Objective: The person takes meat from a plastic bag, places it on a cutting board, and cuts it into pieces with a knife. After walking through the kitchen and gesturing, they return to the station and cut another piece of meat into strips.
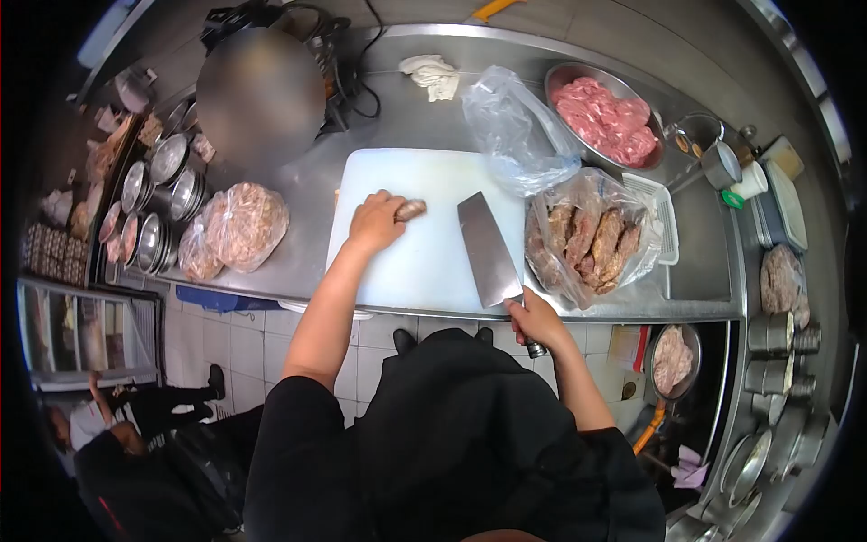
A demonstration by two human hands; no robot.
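Note:
A white cutting board (415,262) lies on the steel counter in front of me. Over its upper left part is my left hand (377,223), fingers closed against a small brownish piece of meat (412,210). The fingertips and that piece look a little blurred. My right hand (535,322) grips the handle of a cleaver (489,251) at the board's lower right. Its broad blade lies over the board, pointing away from me and apart from the meat. Just right of the board, a clear plastic bag (591,237) holds several strips of browned meat.
A metal bowl of raw pink meat (603,122) stands at the back right, beside a crumpled plastic bag (515,126). Bagged meat (248,226) and stacked metal bowls (163,194) are at the left. A white cloth (432,76) lies behind the board. Other people are at lower left.

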